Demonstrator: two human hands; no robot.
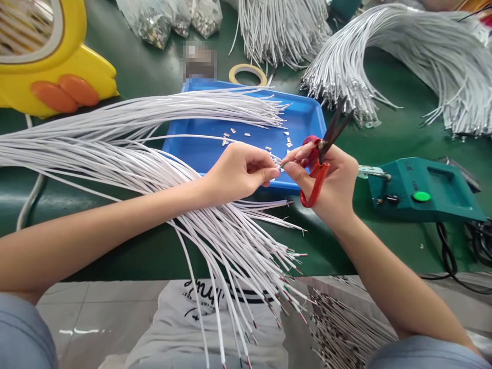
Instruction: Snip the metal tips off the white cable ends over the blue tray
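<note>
My left hand [240,171] pinches the end of a thin white wire [184,138] just above the near edge of a blue tray [303,120]. My right hand [332,179] is closed round red-handled scissors [321,164], blades pointing up and away, while its thumb and forefinger meet the same wire tip. A wide fan of white wires [154,174] lies under my left forearm and spills over the table's near edge, stripped coloured ends showing.
Small white offcuts dot the tray. A green box with a round green button [421,192] stands to the right, black cables behind it. Large white wire bundles [403,56] lie at the back. A yellow toy-shaped object [57,66], a tape roll [248,74], and bags of metal parts [161,20] sit far left and centre.
</note>
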